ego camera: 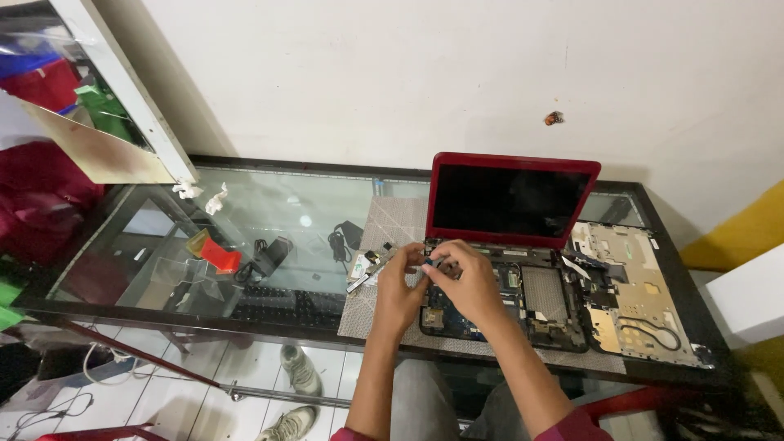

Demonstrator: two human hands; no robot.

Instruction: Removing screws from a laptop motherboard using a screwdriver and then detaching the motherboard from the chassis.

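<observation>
Laptop (506, 269), red-lidded and stripped of its keyboard cover, sits toward the right end of the glass table (269, 204), its dark screen upright and facing the person, its open base showing circuit board and metal plates. It rests on a grey mat (392, 220) that reaches the table's front edge.

Both forearms come up from the front edge and angle inward, so the two hands meet over the left rear part of the open base, just in front of the screen hinge. The left hand (398, 290) is raised with its wrist bent, fingers curled and thumb and forefinger pinched together at the top. The right hand (467, 278) crosses in from the right, knuckles up, its fingertips closed against the left's. Between them they pinch a small dark part (429, 261); it is too small to tell what it is.

Just right of the laptop lies the removed cover panel (637, 298), inner side up, near the table's right edge. Left of the hands, on the mat, lie a few small loose pieces (363, 265). Under the glass sit a black charger with cable (265, 257) and a red object (220, 256). Crumpled white tissue (215, 198) lies near the rear left corner.
</observation>
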